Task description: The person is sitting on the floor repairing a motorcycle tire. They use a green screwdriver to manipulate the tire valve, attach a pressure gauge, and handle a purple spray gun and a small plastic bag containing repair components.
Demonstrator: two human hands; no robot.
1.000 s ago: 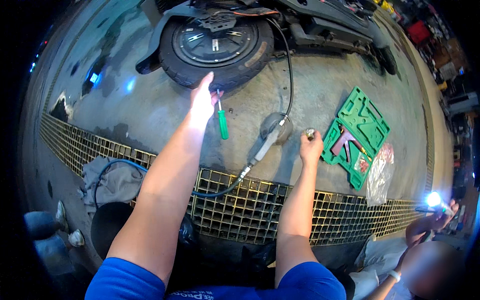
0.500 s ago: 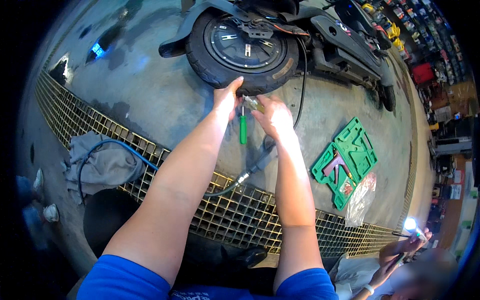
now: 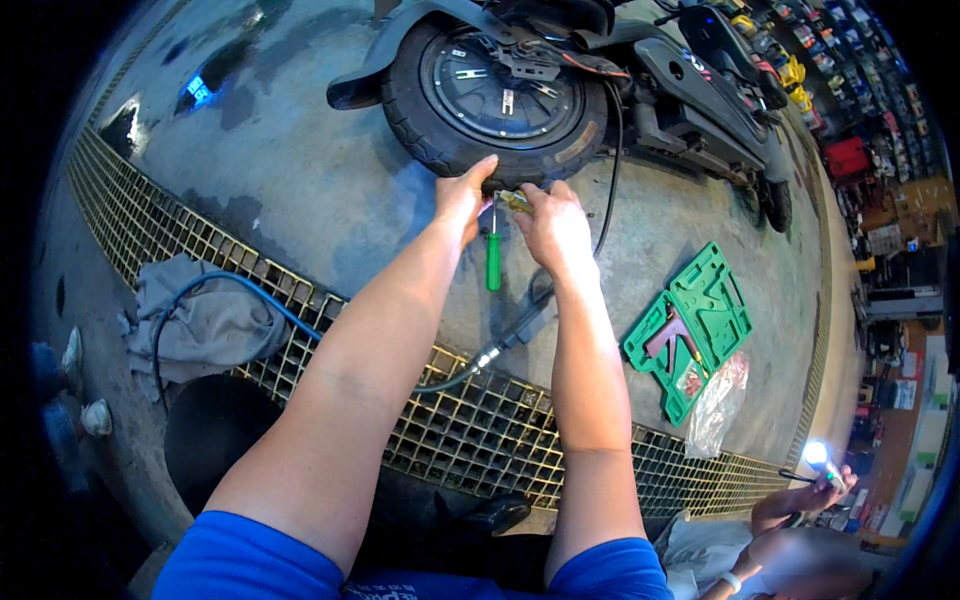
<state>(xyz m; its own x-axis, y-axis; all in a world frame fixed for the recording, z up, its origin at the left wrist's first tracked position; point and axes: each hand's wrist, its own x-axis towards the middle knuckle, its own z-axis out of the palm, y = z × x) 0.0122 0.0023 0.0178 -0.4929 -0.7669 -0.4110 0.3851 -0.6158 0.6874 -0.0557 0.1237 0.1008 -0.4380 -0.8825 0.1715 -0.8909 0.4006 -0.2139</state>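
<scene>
Both hands (image 3: 510, 205) now reach the tyre (image 3: 440, 150), fingers perhaps pinching something small.

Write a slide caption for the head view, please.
Left hand and right hand at scooter tyre, green screwdriver between them.

Both bare forearms stretched forward from blue short sleeves, converging ahead. Left hand (image 3: 462, 195) palm down, fingers curled over and pressed flat. Right hand (image 3: 552, 222) just beside it, knuckles up, fingertips pinched together at the front. Wrists straight, hands nearly touching.
</scene>
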